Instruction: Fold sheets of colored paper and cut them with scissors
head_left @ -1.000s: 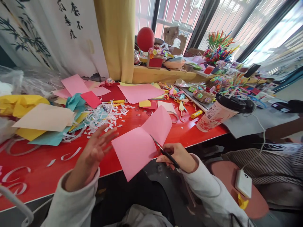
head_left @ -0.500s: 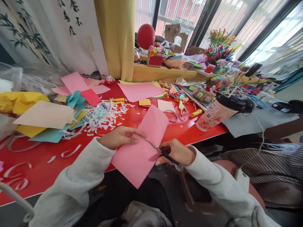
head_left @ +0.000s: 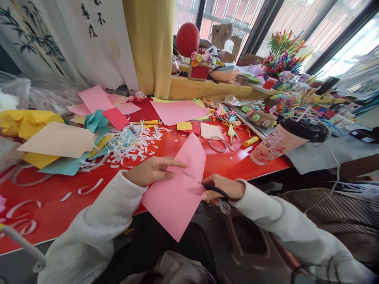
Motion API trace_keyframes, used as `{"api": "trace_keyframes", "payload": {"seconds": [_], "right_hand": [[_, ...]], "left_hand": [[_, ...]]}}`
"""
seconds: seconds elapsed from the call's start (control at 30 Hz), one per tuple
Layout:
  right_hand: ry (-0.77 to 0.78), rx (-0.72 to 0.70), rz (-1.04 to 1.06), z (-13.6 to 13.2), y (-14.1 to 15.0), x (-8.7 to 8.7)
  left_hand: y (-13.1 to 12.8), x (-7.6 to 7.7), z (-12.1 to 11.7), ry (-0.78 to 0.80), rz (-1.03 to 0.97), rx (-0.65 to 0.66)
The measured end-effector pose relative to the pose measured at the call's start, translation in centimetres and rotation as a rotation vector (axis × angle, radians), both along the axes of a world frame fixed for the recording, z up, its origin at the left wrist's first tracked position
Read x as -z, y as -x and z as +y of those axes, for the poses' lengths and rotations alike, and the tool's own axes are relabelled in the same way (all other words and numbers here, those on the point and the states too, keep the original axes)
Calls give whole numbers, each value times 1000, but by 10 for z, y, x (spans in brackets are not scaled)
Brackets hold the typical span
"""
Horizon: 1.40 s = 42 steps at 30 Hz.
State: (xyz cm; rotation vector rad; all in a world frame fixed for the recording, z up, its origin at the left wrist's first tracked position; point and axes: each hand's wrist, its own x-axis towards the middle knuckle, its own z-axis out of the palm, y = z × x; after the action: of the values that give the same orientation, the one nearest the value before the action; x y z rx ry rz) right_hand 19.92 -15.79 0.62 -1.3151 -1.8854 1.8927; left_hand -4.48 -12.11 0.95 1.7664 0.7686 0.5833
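A sheet of pink paper [head_left: 177,205] hangs partly over the front edge of the red table. My left hand [head_left: 152,169] holds its left side, index finger stretched across the top and thumb against the surface; the other fingers are hidden. In my right hand [head_left: 226,185] is a pair of scissors [head_left: 215,190] with black handles, my fingers closed round them. The thin blades reach in from the sheet's right edge toward my left fingertips, one blade lying visibly over the paper.
White paper shreds [head_left: 130,144] lie on the red table [head_left: 97,211], beside coloured sheets and a beige sheet [head_left: 57,138]. A lidded drink cup [head_left: 272,144] stands near the right edge. Behind it are a yellow glue stick [head_left: 250,141], a tape ring [head_left: 217,144] and craft clutter.
The scissors have turned in my right hand, so the handle loop shows more. The paper's upper part has narrowed and tilted. The whole view has shifted slightly.
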Motion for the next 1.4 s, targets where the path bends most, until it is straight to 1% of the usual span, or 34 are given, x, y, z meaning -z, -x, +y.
{"api": "trace_keyframes", "payload": {"seconds": [0.1, 0.2, 0.3, 0.4, 0.53, 0.63, 0.77, 0.87, 0.97, 1.1, 1.23, 1.4], "right_hand": [[0, -58, -39, 4, -3, 0], [25, -132, -32, 8, -6, -3], [43, -138, 8, 10, -7, -5], [54, -128, 32, 9, -6, 0], [44, -151, 95, 7, -1, 9], [26, -123, 98, 6, 3, 10], [-16, -71, 126, 2, 8, 7], [0, -14, 138, -1, 10, 6], [18, 43, 95, -2, 11, 6], [21, 111, 67, -4, 11, 8], [24, 128, 62, -5, 9, 11], [53, 116, 80, -6, 9, 9]], "left_hand": [[1, 1, 2, -35, 14, 34], [3, 0, 4, -110, 81, 47], [4, -1, 5, -157, 123, 32], [2, 1, 5, -145, 117, 81], [-1, 5, 3, -89, 83, 135], [-3, 8, 3, -73, 84, 135], [-4, 9, 2, -61, 75, 129], [-4, 10, 3, -67, 79, 112], [-3, 10, 3, -72, 83, 110], [-3, 10, 3, -7, 118, 99], [-1, 11, 3, 24, 41, 60], [0, 12, 4, 30, 16, 64]]}}
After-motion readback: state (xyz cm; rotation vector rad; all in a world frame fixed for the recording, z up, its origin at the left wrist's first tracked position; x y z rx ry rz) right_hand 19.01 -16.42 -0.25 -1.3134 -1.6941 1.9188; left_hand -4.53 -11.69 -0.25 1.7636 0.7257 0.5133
